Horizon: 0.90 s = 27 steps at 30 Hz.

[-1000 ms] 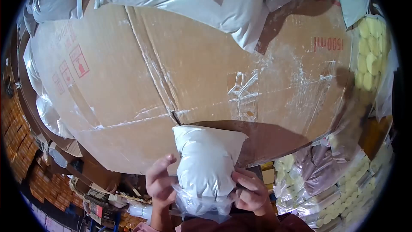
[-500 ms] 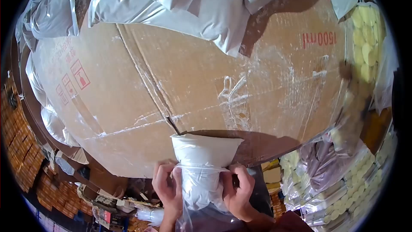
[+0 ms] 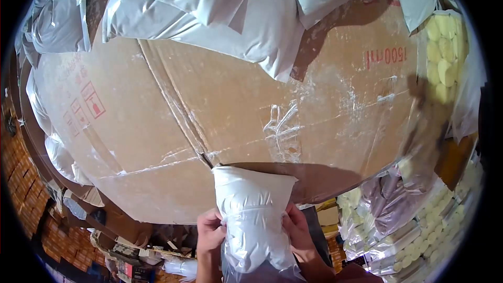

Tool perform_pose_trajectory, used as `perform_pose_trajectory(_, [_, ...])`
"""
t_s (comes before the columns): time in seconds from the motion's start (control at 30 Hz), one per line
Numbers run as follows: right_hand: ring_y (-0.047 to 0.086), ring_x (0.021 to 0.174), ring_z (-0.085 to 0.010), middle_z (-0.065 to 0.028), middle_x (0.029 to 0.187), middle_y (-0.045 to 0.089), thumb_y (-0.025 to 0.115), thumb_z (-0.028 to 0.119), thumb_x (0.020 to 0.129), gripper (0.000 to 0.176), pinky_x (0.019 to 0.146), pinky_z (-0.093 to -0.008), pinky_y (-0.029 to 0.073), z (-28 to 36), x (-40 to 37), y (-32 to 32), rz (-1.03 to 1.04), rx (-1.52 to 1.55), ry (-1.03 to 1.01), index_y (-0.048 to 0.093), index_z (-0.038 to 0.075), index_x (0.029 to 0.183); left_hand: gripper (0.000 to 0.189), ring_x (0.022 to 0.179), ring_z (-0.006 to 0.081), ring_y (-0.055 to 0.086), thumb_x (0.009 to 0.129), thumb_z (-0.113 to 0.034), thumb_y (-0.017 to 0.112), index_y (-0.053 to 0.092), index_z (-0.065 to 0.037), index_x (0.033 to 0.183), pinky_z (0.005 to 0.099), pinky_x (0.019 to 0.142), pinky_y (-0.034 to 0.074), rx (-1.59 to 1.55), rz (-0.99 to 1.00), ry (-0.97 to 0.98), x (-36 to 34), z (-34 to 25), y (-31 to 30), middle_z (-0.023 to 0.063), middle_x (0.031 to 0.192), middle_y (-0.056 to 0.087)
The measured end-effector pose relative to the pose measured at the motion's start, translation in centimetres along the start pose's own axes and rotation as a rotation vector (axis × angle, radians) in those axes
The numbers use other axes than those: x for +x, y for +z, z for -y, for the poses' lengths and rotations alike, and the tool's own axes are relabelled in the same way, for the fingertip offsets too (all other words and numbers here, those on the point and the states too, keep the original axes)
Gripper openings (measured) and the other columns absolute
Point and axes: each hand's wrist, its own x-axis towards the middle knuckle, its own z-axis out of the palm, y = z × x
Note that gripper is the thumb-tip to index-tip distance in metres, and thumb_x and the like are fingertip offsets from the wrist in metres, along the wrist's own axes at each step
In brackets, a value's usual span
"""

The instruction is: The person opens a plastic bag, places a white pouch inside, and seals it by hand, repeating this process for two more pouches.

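Observation:
A plump white filled bag [image 3: 254, 191] stands at the near edge of the cardboard, its lower part inside a clear plastic bag [image 3: 236, 272]. My left hand [image 3: 211, 228] is closed on the clear bag at the left side, fingers curled near the white bag. On the opposite side, my right hand [image 3: 297, 229] grips the clear bag, with its fingertips partly hidden behind the white bag. The top of the white bag sticks out above both hands.
A large cardboard sheet [image 3: 236, 120] with white powder smears covers the surface ahead. White filled bags [image 3: 209, 10] are heaped along its far side. Clear packs of pale yellow round pieces [image 3: 445, 57] stand at the right. Clutter and boxes [image 3: 131, 262] lie lower left.
My hands have moved slightly inward and down along the bag's sides. The white bag shows fuller and broader between them. The view has shifted slightly.

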Motion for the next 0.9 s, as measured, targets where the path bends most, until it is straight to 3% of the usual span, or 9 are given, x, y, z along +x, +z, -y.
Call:
perform_pose_trajectory(0.1, [0.053, 0.088, -0.0082, -0.0025, 0.097, 0.056, 0.055, -0.001, 0.091, 0.010, 0.078, -0.0226, 0.044, 1.7, 0.1, 0.4, 0.128, 0.092, -0.008, 0.050, 0.005, 0.097, 0.016, 0.081, 0.0185, 0.058, 0.078, 0.002, 0.069, 0.053, 0.001, 0.077, 0.0271, 0.070, 0.046, 0.020, 0.024, 0.217, 0.7, -0.8, 0.3, 0.0143, 0.102, 0.059])
perform_pose_trajectory(0.23, [0.055, 0.091, -0.0119, -0.0074, 0.102, 0.055, 0.058, -0.006, 0.087, 0.012, 0.071, -0.0219, 0.046, 2.7, -0.6, 0.5, -0.134, -0.489, -0.263, 0.052, 0.002, 0.094, 0.014, 0.080, 0.0226, 0.061, 0.077, 0.010, 0.057, 0.049, 0.001, 0.085, 0.0298, 0.073, 0.049, 0.529, -0.173, 0.479, 0.1, -2.4, 2.5, 0.0228, 0.106, 0.061])
perform_pose_trajectory(0.27, [0.056, 0.092, -0.0125, -0.0087, 0.102, 0.055, 0.058, -0.006, 0.086, 0.011, 0.071, -0.0220, 0.046, 3.0, -0.4, 1.1, -0.135, -0.633, -0.419, 0.052, 0.001, 0.093, 0.016, 0.076, 0.0220, 0.061, 0.076, 0.011, 0.055, 0.048, 0.000, 0.084, 0.0286, 0.071, 0.049, 0.630, -0.162, 0.622, 0.7, -2.2, 2.5, 0.0239, 0.103, 0.064])
perform_pose_trajectory(0.33, [0.056, 0.092, -0.0138, -0.0112, 0.104, 0.055, 0.058, -0.008, 0.085, 0.011, 0.072, -0.0222, 0.046, 3.4, 0.5, 2.5, -0.145, -0.915, -0.749, 0.052, -0.001, 0.092, 0.016, 0.073, 0.0207, 0.060, 0.076, 0.012, 0.056, 0.048, -0.001, 0.083, 0.0270, 0.067, 0.048, 0.614, -0.199, 0.573, 0.9, -2.3, 2.9, 0.0221, 0.094, 0.065])
perform_pose_trajectory(0.53, [0.055, 0.085, -0.0100, -0.0090, 0.100, 0.059, 0.057, -0.006, 0.087, 0.009, 0.073, -0.0221, 0.046, 1.9, 1.3, 1.6, -0.197, -0.582, -0.538, 0.054, -0.001, 0.094, 0.020, 0.078, 0.0178, 0.059, 0.082, 0.009, 0.056, 0.045, 0.000, 0.095, 0.0249, 0.069, 0.046, 0.402, -0.324, 0.440, 1.7, -1.5, 4.1, 0.0185, 0.093, 0.062])
perform_pose_trajectory(0.6, [0.054, 0.081, -0.0077, -0.0055, 0.094, 0.061, 0.056, -0.003, 0.089, 0.008, 0.072, -0.0211, 0.046, 2.2, 1.3, 1.8, -0.255, -0.557, -0.428, 0.054, 0.001, 0.095, 0.024, 0.071, 0.0116, 0.055, 0.086, 0.005, 0.058, 0.046, 0.001, 0.107, 0.0208, 0.065, 0.042, 0.274, -0.469, 0.568, 2.3, -0.4, 5.7, 0.0120, 0.084, 0.060])
perform_pose_trajectory(0.67, [0.053, 0.077, -0.0058, -0.0024, 0.088, 0.060, 0.056, 0.004, 0.092, 0.010, 0.070, -0.0199, 0.045, 1.8, 2.3, 1.1, -0.274, -0.562, -0.387, 0.052, 0.003, 0.101, 0.029, 0.062, 0.0060, 0.050, 0.090, -0.001, 0.056, 0.046, 0.001, 0.117, 0.0195, 0.057, 0.037, 0.368, -0.511, 0.191, 1.5, -2.9, 8.0, 0.0049, 0.072, 0.057])
perform_pose_trajectory(0.7, [0.054, 0.077, -0.0058, -0.0025, 0.088, 0.060, 0.056, 0.004, 0.093, 0.011, 0.070, -0.0203, 0.046, 2.1, 2.7, 1.2, -0.253, -0.543, -0.375, 0.051, 0.003, 0.103, 0.029, 0.056, 0.0028, 0.045, 0.092, -0.004, 0.053, 0.049, 0.001, 0.120, 0.0198, 0.051, 0.032, 0.405, -0.499, 0.242, 1.6, -2.1, 7.8, -0.0005, 0.064, 0.054])
perform_pose_trajectory(0.9, [0.057, 0.086, -0.0075, -0.0051, 0.097, 0.062, 0.050, 0.005, 0.096, 0.021, 0.075, -0.0214, 0.047, 2.7, 2.7, 3.6, -0.296, -0.601, -0.437, 0.050, 0.002, 0.117, 0.018, 0.057, 0.0049, 0.043, 0.090, 0.001, 0.053, 0.060, 0.003, 0.106, 0.0205, 0.053, 0.033, 0.522, -0.477, 0.305, 1.6, -1.5, 5.7, -0.0010, 0.068, 0.054])
